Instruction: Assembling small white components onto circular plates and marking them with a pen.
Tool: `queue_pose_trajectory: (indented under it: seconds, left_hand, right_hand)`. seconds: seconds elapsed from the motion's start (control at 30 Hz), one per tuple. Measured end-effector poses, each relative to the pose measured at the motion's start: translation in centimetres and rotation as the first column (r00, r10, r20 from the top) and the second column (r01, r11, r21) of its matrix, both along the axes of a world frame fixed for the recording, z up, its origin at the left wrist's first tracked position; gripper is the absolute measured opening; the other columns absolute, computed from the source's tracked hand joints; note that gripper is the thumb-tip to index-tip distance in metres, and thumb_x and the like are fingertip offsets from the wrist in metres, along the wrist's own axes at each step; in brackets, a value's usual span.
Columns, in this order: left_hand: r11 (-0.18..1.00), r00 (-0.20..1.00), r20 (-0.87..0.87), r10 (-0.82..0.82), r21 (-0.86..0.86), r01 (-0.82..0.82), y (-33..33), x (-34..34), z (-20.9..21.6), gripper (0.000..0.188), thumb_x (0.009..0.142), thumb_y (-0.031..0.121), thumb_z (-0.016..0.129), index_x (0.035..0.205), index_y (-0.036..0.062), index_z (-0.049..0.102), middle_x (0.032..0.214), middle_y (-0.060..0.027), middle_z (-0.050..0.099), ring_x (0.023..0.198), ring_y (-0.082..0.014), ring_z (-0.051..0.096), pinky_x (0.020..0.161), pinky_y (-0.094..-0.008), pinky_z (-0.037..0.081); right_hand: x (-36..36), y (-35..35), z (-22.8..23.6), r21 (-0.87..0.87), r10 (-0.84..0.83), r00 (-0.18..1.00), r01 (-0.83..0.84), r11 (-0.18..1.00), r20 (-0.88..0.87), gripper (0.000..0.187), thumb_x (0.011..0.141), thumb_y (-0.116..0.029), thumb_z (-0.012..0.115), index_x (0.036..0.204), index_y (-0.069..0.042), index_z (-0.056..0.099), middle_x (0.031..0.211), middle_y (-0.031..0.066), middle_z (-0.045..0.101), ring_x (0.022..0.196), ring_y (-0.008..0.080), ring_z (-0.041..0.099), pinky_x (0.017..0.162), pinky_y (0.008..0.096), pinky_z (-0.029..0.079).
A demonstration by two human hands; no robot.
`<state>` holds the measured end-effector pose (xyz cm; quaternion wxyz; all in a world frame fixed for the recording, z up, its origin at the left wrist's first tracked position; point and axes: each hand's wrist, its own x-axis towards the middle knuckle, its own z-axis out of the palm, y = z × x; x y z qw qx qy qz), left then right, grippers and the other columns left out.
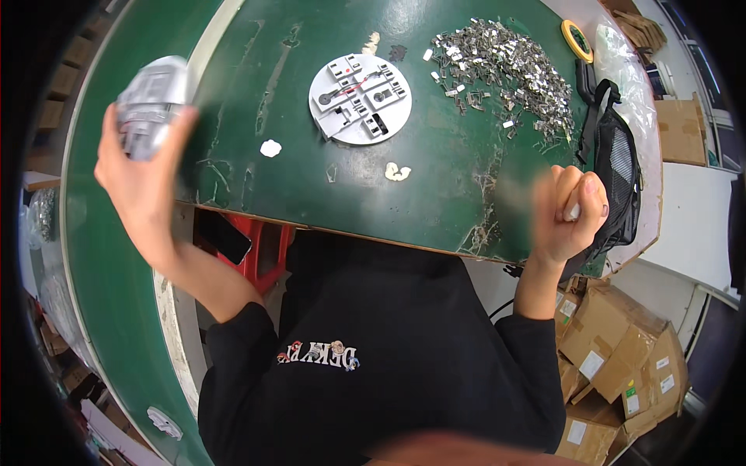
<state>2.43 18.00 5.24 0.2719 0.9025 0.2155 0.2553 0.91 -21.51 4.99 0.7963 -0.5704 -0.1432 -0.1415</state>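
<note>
My left hand (136, 190) is raised over the left edge of the green table. Its fingers and thumb are closed round the sides of a grey-white plastic housing (155, 89), which is smeared by motion. My right hand (567, 217) is at the table's right front edge, fingers curled in. A small white piece (573, 211) shows between them, too small to name. Between the hands, farther back, lies a round white fixture plate (320, 124) with grey and black blocks, a red wire and small round parts on it. Neither hand touches it.
A heap of small metal clips (505, 70) spreads over the far right. Nearby are a yellow tape roll (577, 40) and a black mesh bag (619, 167). White scraps (270, 147) dot the green tabletop (287, 182). Cardboard boxes (606, 334) stand lower right, a red stool (268, 252) below.
</note>
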Motion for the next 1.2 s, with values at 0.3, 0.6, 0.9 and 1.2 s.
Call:
queue_pose_trajectory:
  seconds: [0.3,0.6,0.9,1.2]
  left_hand:
    - [0.952,0.985,-0.138,0.099,0.301,-0.053,-1.2,2.4,-3.3,0.088,0.082,0.047,0.077,0.142,-0.0051,0.042,0.141,-0.0317,0.045,0.129,-0.0415,0.047,0.109,-0.0459,0.037]
    - [0.730,0.756,-0.153,-0.637,0.195,0.654,-14.4,1.0,-4.6,0.094,0.071,0.037,0.084,0.144,-0.0043,0.041,0.146,-0.0308,0.039,0.132,-0.0418,0.042,0.109,-0.0489,0.037]
    - [0.501,0.518,0.013,-0.856,-0.233,0.834,-13.8,-2.0,-3.2,0.093,0.061,0.020,0.087,0.143,0.0032,0.047,0.143,-0.0200,0.045,0.125,-0.0361,0.048,0.106,-0.0457,0.040]
    - [0.293,0.315,0.051,-0.948,-0.252,0.922,-15.1,-1.3,-3.6,0.091,0.059,0.016,0.087,0.142,0.0056,0.050,0.145,-0.0162,0.045,0.126,-0.0341,0.048,0.106,-0.0446,0.041]
  right_hand:
    - [0.4,1.0,0.2,-0.325,-0.033,0.970,-0.048,0.945,-0.240,0.028,0.091,-0.002,0.057,0.065,-0.007,0.046,0.054,0.0029,0.047,0.048,0.0087,0.036,0.046,0.0235,0.031]
    - [6.3,1.3,-2.3,-0.937,-0.127,0.987,0.139,0.321,0.103,0.012,0.084,-0.005,0.069,0.096,-0.001,0.067,0.079,0.0012,0.062,0.060,0.0097,0.044,0.055,0.0228,0.036]
    - [4.7,-0.1,-0.6,-0.926,-0.060,0.990,-0.095,0.365,-0.125,0.016,0.083,-0.004,0.070,0.098,-0.002,0.068,0.085,0.0024,0.063,0.062,0.0106,0.047,0.058,0.0233,0.039]
    - [5.0,-0.6,-2.2,-0.925,0.079,0.989,-0.143,0.353,-0.123,0.015,0.080,-0.001,0.072,0.094,-0.002,0.067,0.086,0.0010,0.063,0.062,0.0095,0.044,0.057,0.0228,0.037]
